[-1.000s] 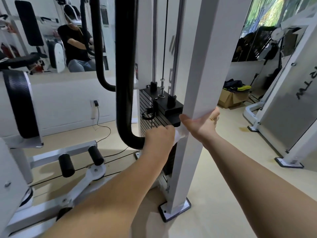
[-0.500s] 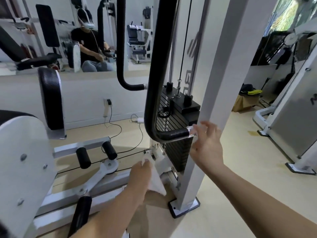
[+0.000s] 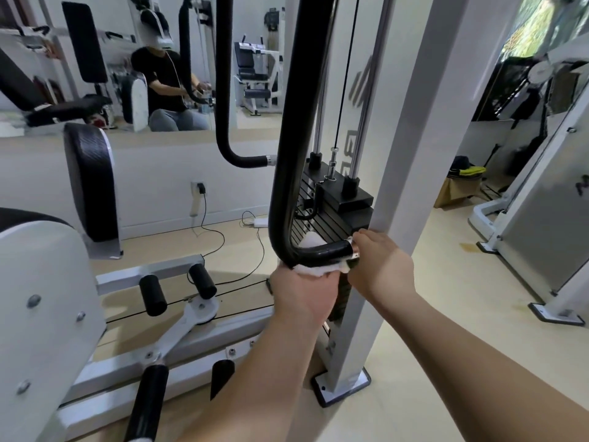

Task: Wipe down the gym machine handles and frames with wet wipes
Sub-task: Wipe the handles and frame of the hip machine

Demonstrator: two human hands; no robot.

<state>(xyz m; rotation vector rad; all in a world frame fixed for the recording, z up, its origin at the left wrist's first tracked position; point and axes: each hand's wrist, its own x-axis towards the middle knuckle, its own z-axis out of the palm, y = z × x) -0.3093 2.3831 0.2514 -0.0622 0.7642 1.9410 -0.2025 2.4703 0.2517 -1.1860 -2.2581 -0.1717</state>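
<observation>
A black padded handle (image 3: 296,154) curves down from the top and bends right to a chrome end cap (image 3: 354,250). My left hand (image 3: 302,291) grips a white wet wipe (image 3: 314,268) wrapped under the bend of that handle. My right hand (image 3: 381,267) holds the handle's chrome tip with its fingers curled round it. Right behind the hands stands the white frame post (image 3: 411,148), and behind the handle sits the black weight stack (image 3: 331,215).
A second black handle (image 3: 224,100) hangs to the left. White seat and pad parts (image 3: 47,282) fill the left side, with black foot rollers (image 3: 197,280) and a cable on the floor. A wall mirror (image 3: 159,65) reflects me. Another white machine (image 3: 541,202) stands at right.
My left hand rose from low by the machine base and brought the wipe up under the handle bend. My right hand left the white post and took hold of the handle tip.
</observation>
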